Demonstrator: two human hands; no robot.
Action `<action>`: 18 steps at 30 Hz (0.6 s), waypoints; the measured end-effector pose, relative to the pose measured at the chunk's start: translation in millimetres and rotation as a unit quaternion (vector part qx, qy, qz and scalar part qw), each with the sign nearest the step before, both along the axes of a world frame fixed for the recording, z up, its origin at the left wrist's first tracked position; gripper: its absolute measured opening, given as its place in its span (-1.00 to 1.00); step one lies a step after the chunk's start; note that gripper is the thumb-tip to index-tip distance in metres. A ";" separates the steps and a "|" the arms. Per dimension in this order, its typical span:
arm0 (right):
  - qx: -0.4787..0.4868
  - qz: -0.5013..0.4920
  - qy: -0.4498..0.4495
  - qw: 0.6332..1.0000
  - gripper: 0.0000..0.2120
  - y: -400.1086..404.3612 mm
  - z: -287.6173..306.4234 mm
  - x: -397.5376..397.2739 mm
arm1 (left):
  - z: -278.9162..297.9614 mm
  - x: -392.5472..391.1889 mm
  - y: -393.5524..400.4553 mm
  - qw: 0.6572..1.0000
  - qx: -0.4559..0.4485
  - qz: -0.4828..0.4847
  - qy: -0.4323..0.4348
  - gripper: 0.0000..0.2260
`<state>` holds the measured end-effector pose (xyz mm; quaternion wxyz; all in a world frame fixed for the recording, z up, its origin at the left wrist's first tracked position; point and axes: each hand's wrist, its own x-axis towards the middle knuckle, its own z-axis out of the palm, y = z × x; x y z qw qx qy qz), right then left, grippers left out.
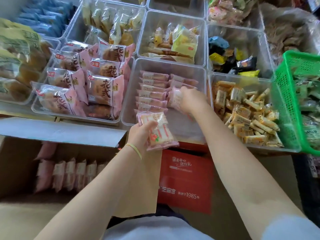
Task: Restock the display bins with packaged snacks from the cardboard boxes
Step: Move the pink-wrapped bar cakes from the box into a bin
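A clear display bin [133, 87] in the front row holds two rows of pink snack packets [152, 90] standing on edge. My right hand [192, 99] is inside the bin and grips a pink packet [174, 97] at the near end of the right row. My left hand [142, 132] holds a small stack of pink strawberry packets [159, 130] just over the bin's front edge. Below on the left, an open cardboard box [20, 158] holds more pink packets [69, 174] standing in a row.
Neighbouring clear bins hold pink pastry packs [97, 80], orange-wrapped bars [245, 115] and yellow cakes [183, 42]. A green plastic basket [284, 94] stands at the right. A red carton [187, 181] sits under the shelf edge between my arms.
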<state>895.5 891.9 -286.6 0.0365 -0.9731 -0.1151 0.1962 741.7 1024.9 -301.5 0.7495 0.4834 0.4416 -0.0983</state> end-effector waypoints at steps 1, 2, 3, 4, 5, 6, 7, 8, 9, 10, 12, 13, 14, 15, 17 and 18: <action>-0.019 0.008 0.027 0.999 -0.63 6.1 -11.7 6.1 | 0.8 1.3 1.1 1.000 0.004 -0.006 0.003 -0.84; -0.013 0.004 0.051 0.999 -0.65 9.5 -26.5 10.2 | 2.8 2.2 1.7 1.000 0.006 -0.012 0.005 -0.85; 0.003 -0.002 0.066 0.998 -0.66 9.7 -41.8 11.9 | 3.5 3.0 2.2 1.000 0.006 -0.019 0.007 -0.85; 0.019 0.002 0.058 0.998 -0.64 8.3 -55.5 11.7 | 5.8 3.4 1.9 1.000 0.008 -0.025 0.009 -0.86; 0.023 0.015 0.028 0.999 -0.61 4.4 -66.7 9.8 | 6.5 3.8 1.8 0.999 0.011 -0.029 0.010 -0.87; 0.015 0.035 -0.005 0.999 -0.58 -0.5 -77.0 8.3 | 8.3 4.2 1.4 0.999 0.015 -0.031 0.014 -0.86; -0.003 0.063 -0.034 0.997 -0.54 -5.0 -81.2 6.3 | 8.5 4.8 1.4 0.999 0.018 -0.034 0.018 -0.85; -0.025 0.093 -0.065 0.993 -0.50 -8.7 -82.2 4.2 | 9.1 5.4 1.1 0.999 0.019 -0.034 0.022 -0.83; -0.045 0.120 -0.104 0.986 -0.49 -10.5 -83.7 2.9 | 6.0 6.0 2.2 0.999 0.019 -0.031 0.022 -0.81; -0.058 0.135 -0.153 0.977 -0.52 -12.1 -85.3 1.5 | 6.1 6.6 2.3 0.999 0.019 -0.026 0.024 -0.81; -0.064 0.131 -0.215 0.966 -0.64 -13.7 -81.8 -0.4 | 5.0 8.4 1.3 0.999 0.017 -0.025 0.023 -0.82; -0.060 0.130 -0.206 0.968 -0.70 -15.1 -80.9 -0.8 | 4.2 9.7 0.0 0.999 0.014 -0.029 0.017 -0.85; -0.050 0.124 -0.171 0.976 -0.75 -15.1 -80.8 -0.9 | 5.5 10.6 -1.8 0.999 0.011 -0.033 0.015 -0.87; -0.047 0.108 -0.123 0.985 -0.77 -14.8 -80.7 -1.0 | 6.2 10.7 -2.7 0.999 0.005 -0.040 0.006 -0.88; -0.039 0.077 -0.061 0.994 -0.76 -13.1 -80.4 2.3 | 6.6 12.0 -3.6 0.999 -0.018 -0.050 0.001 -0.86; -0.022 0.055 -0.052 0.997 -0.73 -11.8 -80.1 4.4 | 6.5 12.7 -3.7 0.998 -0.037 -0.052 -0.001 -0.80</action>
